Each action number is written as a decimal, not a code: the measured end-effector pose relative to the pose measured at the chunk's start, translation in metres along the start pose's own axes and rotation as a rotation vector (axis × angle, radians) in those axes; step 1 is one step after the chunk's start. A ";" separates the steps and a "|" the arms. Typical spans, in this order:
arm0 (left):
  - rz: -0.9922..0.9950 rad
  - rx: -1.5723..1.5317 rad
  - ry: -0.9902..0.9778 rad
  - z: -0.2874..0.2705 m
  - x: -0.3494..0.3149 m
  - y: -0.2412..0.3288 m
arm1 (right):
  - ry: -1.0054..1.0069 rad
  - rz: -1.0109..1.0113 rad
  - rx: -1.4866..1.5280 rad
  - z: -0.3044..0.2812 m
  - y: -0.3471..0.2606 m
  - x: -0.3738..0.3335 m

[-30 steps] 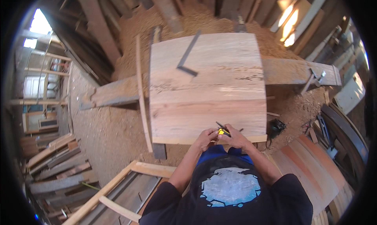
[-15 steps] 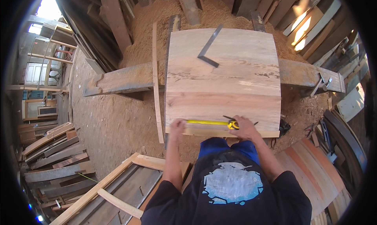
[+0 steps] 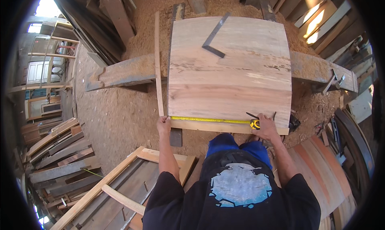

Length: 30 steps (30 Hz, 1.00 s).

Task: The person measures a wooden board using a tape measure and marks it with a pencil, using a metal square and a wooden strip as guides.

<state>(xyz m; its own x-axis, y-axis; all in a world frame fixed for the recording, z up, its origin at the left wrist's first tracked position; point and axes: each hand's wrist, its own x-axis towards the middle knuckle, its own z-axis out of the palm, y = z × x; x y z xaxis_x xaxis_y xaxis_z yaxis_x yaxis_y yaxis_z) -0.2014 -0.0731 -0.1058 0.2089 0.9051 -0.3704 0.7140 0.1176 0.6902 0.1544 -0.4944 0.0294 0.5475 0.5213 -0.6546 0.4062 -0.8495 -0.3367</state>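
A yellow tape measure (image 3: 254, 124) stretches along the near edge of a pale wooden panel (image 3: 228, 93). My left hand (image 3: 163, 125) pinches the end of its blade at the panel's left edge. My right hand (image 3: 266, 127) is closed round the yellow and black case near the panel's right side. A thin dark stick, perhaps a pencil, pokes out from the right hand's fingers; its kind is too small to tell. On the far half of the panel lies a metal try square (image 3: 213, 51), well away from both hands.
Under the panel runs a heavy timber beam (image 3: 120, 73), with a clamp-like metal tool (image 3: 334, 83) at its right end. A narrow wooden strip (image 3: 158, 65) stands along the panel's left side. A wooden frame (image 3: 120, 182) lies lower left; a reddish panel (image 3: 317, 174) lies lower right.
My left hand has moved left to the panel's edge with the blade end. My right hand has shifted right with the case, and more yellow blade shows between them.
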 end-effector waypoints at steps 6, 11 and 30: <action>0.190 0.450 0.168 -0.018 -0.007 0.001 | -0.020 -0.055 -0.012 -0.004 0.074 -0.001; 0.191 0.803 0.185 0.057 -0.094 0.094 | -0.024 0.175 -0.055 -0.044 0.176 -0.036; 1.177 0.822 -0.551 0.225 -0.257 0.162 | -0.169 0.017 0.527 -0.011 0.306 0.030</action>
<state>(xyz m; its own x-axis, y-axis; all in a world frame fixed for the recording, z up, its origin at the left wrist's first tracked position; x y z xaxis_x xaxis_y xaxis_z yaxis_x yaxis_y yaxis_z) 0.0107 -0.3785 -0.0382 0.9822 0.0406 -0.1833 0.0940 -0.9515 0.2928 0.3032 -0.7382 -0.0858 0.4086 0.5234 -0.7478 -0.0463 -0.8063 -0.5896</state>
